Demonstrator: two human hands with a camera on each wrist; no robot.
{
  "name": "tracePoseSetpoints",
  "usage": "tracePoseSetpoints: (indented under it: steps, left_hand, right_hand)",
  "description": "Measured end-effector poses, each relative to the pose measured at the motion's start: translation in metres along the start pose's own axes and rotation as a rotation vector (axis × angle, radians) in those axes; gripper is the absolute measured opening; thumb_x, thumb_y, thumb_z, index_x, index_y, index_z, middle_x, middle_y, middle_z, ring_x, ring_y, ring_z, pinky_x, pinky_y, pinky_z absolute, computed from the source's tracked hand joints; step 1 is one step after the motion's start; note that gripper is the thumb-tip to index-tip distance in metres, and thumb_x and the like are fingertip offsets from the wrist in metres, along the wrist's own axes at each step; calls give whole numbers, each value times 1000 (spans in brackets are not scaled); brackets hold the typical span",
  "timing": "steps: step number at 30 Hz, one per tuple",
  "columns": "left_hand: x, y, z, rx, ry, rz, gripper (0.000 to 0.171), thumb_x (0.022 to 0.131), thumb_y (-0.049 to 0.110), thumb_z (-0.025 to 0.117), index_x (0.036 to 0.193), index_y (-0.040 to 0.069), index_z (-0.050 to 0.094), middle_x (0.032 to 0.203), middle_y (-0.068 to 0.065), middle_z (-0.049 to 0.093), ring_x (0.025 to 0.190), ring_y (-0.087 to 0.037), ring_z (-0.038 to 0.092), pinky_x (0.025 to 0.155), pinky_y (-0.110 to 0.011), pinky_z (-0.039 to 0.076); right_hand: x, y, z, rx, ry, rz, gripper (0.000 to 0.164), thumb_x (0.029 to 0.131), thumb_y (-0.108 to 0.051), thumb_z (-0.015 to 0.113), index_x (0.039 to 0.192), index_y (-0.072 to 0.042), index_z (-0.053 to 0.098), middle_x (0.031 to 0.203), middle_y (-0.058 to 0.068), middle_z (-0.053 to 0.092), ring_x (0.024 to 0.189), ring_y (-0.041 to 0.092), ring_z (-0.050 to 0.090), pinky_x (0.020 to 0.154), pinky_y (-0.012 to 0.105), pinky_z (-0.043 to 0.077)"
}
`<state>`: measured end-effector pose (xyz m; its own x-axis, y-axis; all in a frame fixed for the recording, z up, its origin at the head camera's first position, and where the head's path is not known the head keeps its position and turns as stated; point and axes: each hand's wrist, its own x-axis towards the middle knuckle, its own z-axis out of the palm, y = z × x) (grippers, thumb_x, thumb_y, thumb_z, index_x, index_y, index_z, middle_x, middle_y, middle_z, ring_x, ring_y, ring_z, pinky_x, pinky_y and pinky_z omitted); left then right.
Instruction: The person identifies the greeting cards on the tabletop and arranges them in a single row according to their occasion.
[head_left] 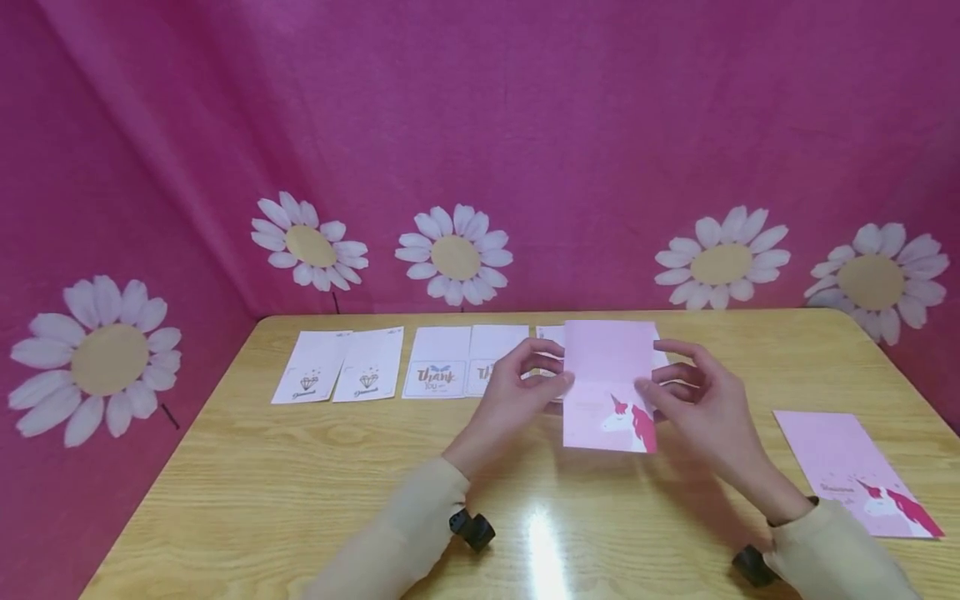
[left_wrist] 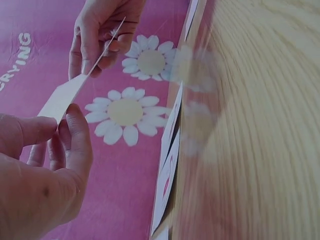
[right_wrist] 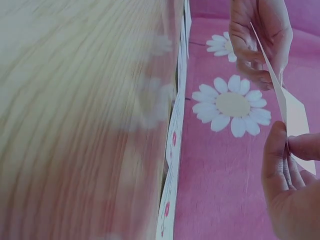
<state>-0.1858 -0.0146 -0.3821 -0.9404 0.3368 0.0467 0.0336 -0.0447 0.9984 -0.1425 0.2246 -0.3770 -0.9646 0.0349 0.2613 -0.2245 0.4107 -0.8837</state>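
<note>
A pink unicorn card (head_left: 600,358) is held up above the table, its printed face toward the head camera. My left hand (head_left: 522,383) pinches its left edge between thumb and fingers. On the opposite edge, my right hand (head_left: 697,396) pinches it the same way. Both wrist views show the card edge-on, with the left hand (left_wrist: 47,170) and the right hand (right_wrist: 295,175) gripping its sides. A faint crease crosses the card's middle. Behind it, partly hidden, lie white cards (head_left: 551,333) at the table's back.
Another pink unicorn card (head_left: 855,475) lies on the wooden table (head_left: 300,483) at the right. Two diamond-print cards (head_left: 367,362) and two "Thank you" cards (head_left: 437,362) lie along the back left. A pink curtain (head_left: 480,125) with daisies hangs behind.
</note>
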Motion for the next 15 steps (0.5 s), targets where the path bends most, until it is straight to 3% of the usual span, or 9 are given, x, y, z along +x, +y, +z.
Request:
tracePoseSetpoints:
  steps: [10,15]
  left_hand:
    - [11,-2,31,-39,23,-61,28,94,9,73,119,16,64,105,-5,66,80,-12,68,73,-42,65]
    - [17,-3,43,-47,21,-76,27,94,11,73,118,18,65,106,-3,67,84,-13,67,73,-38,65]
  right_hand:
    - [-1,14,-26,-43,26,53,57,93,-14,76,144,-9,50,90,-20,70,76,2,73,65,24,62]
    - [-1,19,-40,-21,16,60,57,93,-11,75,144,-11,51,90,-20,70,76,2,73,65,24,62]
